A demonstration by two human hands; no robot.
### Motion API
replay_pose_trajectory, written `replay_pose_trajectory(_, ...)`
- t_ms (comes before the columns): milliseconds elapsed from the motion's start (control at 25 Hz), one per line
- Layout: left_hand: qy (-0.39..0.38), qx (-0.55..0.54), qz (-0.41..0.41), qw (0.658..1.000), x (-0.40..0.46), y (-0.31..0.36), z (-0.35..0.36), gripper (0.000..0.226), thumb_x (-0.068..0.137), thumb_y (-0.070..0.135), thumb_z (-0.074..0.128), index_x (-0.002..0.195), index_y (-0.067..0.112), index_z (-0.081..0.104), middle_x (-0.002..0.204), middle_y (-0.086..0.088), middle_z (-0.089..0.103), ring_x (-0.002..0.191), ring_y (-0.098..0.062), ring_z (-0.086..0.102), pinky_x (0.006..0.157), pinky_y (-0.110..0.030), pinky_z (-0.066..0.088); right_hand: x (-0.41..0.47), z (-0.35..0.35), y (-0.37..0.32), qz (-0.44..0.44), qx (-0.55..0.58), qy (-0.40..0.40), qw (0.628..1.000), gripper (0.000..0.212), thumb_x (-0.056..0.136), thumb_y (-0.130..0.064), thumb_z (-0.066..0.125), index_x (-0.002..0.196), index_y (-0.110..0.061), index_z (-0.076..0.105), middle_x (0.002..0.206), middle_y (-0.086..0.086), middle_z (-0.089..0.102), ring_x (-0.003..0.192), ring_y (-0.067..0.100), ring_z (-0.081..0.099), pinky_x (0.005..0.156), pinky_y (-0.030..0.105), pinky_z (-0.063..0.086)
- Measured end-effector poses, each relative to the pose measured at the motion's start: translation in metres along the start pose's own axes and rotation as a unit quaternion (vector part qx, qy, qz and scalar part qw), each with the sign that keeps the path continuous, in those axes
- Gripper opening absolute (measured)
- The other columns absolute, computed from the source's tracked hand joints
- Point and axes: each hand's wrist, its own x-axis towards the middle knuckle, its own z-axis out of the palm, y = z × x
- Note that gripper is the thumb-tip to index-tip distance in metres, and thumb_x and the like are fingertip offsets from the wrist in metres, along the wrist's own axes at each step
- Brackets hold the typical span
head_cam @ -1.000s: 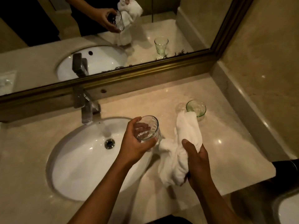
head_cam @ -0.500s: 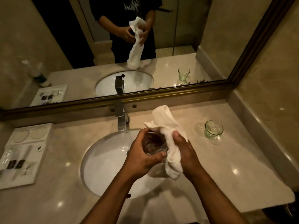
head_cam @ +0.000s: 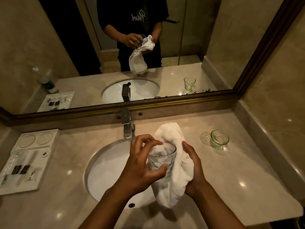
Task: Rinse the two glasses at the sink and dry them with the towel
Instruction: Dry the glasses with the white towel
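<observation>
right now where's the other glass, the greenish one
In the head view the greenish glass stands upright on the counter right of the sink, beyond the right hand and its towel.

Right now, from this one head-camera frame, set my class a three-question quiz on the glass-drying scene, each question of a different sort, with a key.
1. True or false: the towel is partly stuffed inside the glass held over the sink.
2. Which hand grips that glass? A) left hand B) right hand
3. Fill in: the second glass stands on the ____, to the right of the faucet.

Key: 1 true; 2 A; 3 counter.
</observation>
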Motion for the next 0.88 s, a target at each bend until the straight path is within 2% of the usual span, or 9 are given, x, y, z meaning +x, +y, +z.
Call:
replay_pose_trajectory(80,0.018,0.059,0.065,0.996,-0.002,0.006,0.004,0.033,0.088,0.043,0.065,0.115,0.025,0.064,0.12,0.011,0.052,0.114,-0.003,0.047,0.094,-0.012,0.04,0.005,-0.011,0.011,-0.025,0.035,0.013,0.999,0.053,0.102,-0.039,0.039,0.142,-0.008,0.055,0.145,0.017,0.055,0.136,0.031,0.051,0.115,0.044,0.036)
replay_pose_trajectory(160,-0.001,0.101,0.061,0.993,-0.004,0.016,0.01,0.027,0.093,0.039,0.056,0.115,0.025,0.062,0.112,0.01,0.06,0.103,-0.004,0.049,0.087,-0.018,0.043,0.009,-0.016,0.019,-0.044,0.038,0.017,0.998,0.058,0.1,-0.041,0.042,0.148,-0.007,0.046,0.15,0.02,0.048,0.142,0.034,0.041,0.122,0.05,0.023)
replay_pose_trajectory(320,-0.007,0.133,0.04,0.99,0.001,0.021,0.023,0.029,0.099,0.049,0.045,0.106,0.025,0.059,0.102,0.012,0.06,0.094,-0.008,0.043,0.081,-0.026,0.043,0.011,-0.015,0.023,-0.079,-0.018,0.053,0.995,0.055,0.084,-0.045,0.063,0.119,-0.004,0.072,0.123,0.024,0.067,0.116,0.037,0.064,0.1,0.044,0.052)
replay_pose_trajectory(440,-0.005,0.02,0.029,0.999,0.002,0.007,0.022,0.029,0.101,0.044,0.05,0.086,0.02,0.057,0.083,0.019,0.05,0.086,-0.008,0.042,0.073,-0.019,0.034,0.013,-0.018,0.017,-0.085,-0.114,0.069,0.987,0.081,0.072,-0.054,0.079,0.132,-0.003,0.061,0.134,0.027,0.061,0.13,0.041,0.053,0.116,0.054,0.033)
replay_pose_trajectory(560,-0.023,-0.122,0.021,0.992,0.0,0.001,0.016,0.025,0.096,0.038,0.058,0.078,0.021,0.058,0.078,0.02,0.051,0.085,-0.008,0.044,0.076,-0.016,0.034,0.016,-0.022,-0.002,-0.024,-0.07,0.021,0.997,0.075,0.087,-0.04,0.068,0.146,-0.001,0.045,0.149,0.025,0.046,0.143,0.038,0.039,0.123,0.051,0.019)
replay_pose_trajectory(680,-0.093,-0.181,0.035,0.979,0.007,-0.005,0.012,0.021,0.096,0.034,0.061,0.079,0.023,0.062,0.078,0.019,0.052,0.084,-0.012,0.046,0.08,-0.022,0.038,0.023,-0.041,-0.006,0.019,0.035,-0.02,0.999,0.059,0.106,-0.03,0.036,0.15,0.009,0.031,0.154,0.03,0.034,0.146,0.041,0.029,0.123,0.047,0.016)
replay_pose_trajectory(800,-0.162,-0.122,0.032,0.979,0.016,-0.019,0.005,0.013,0.098,0.036,0.062,0.087,0.03,0.065,0.085,0.017,0.058,0.09,-0.013,0.053,0.078,-0.028,0.045,0.027,-0.043,0.0,0.026,0.074,-0.031,0.996,0.055,0.107,-0.026,0.03,0.153,0.004,0.028,0.158,0.024,0.032,0.148,0.034,0.03,0.123,0.041,0.021)
replay_pose_trajectory(840,-0.163,-0.082,0.04,0.982,0.016,-0.021,0.002,0.011,0.097,0.038,0.062,0.091,0.03,0.067,0.087,0.018,0.06,0.092,-0.012,0.055,0.078,-0.026,0.046,0.026,-0.041,0.004,0.0,0.08,-0.055,0.995,0.054,0.107,-0.024,0.025,0.151,0.005,0.032,0.156,0.024,0.035,0.147,0.033,0.033,0.122,0.04,0.023)
replay_pose_trajectory(880,-0.154,-0.04,0.047,0.986,0.016,-0.022,0.001,0.013,0.096,0.039,0.062,0.097,0.028,0.07,0.09,0.019,0.061,0.092,-0.009,0.056,0.077,-0.022,0.046,0.026,-0.038,0.007,-0.008,0.079,-0.057,0.995,0.053,0.104,-0.025,0.032,0.147,0.004,0.043,0.151,0.024,0.044,0.144,0.033,0.038,0.12,0.041,0.029)
